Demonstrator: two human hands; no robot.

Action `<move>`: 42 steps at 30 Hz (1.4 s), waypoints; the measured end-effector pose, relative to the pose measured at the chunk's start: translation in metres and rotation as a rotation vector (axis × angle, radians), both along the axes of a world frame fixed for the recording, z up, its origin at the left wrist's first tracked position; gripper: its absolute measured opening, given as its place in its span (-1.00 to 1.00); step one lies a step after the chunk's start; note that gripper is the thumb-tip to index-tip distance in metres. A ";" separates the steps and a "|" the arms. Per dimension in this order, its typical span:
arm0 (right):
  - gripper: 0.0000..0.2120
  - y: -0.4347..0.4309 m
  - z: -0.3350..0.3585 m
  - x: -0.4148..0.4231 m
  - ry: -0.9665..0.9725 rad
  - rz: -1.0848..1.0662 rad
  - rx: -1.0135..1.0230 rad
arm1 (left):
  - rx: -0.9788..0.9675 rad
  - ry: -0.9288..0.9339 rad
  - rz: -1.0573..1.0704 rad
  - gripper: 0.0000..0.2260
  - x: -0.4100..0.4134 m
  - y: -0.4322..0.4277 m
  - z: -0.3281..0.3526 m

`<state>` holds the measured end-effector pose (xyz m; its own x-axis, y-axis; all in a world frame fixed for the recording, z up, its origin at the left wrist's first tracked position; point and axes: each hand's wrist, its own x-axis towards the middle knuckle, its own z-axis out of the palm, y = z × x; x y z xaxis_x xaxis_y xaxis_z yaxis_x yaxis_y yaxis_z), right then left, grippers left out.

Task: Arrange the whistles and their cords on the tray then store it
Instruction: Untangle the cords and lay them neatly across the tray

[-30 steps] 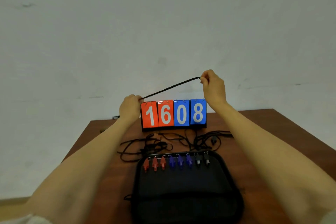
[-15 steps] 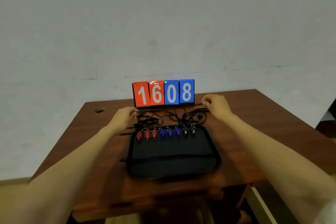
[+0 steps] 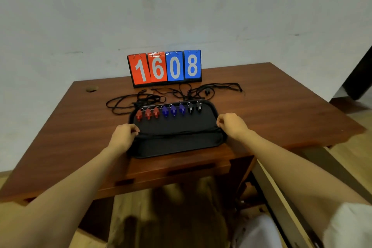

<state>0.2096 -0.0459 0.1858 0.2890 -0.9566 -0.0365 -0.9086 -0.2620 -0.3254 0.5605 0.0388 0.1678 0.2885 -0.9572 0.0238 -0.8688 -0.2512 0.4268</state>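
Note:
A black tray point(image 3: 181, 148) lies on the wooden table point(image 3: 281, 110). Along its far edge stands a row of whistles: three red point(image 3: 148, 113), three blue point(image 3: 173, 109), two black point(image 3: 194, 107). My left hand point(image 3: 123, 135) and my right hand point(image 3: 231, 125) each pinch one end of a black cord point(image 3: 177, 132), which is stretched straight across the tray's middle. Loose black cords point(image 3: 136, 100) lie tangled on the table behind the tray.
A red and blue flip scoreboard point(image 3: 165, 68) reading 1608 stands at the table's back edge against the wall. More cords point(image 3: 221, 87) trail to its right. An open drawer or rail point(image 3: 281, 197) juts out below the table's right front.
Both hands came down from in front of the scoreboard, carrying the taut cord towards me, and now hold it low over the tray's middle. The camera has tilted down.

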 end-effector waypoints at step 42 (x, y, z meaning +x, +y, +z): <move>-0.76 -0.001 0.006 0.047 0.172 0.265 -0.129 | -0.106 -0.218 -0.266 -0.62 -0.033 -0.001 0.000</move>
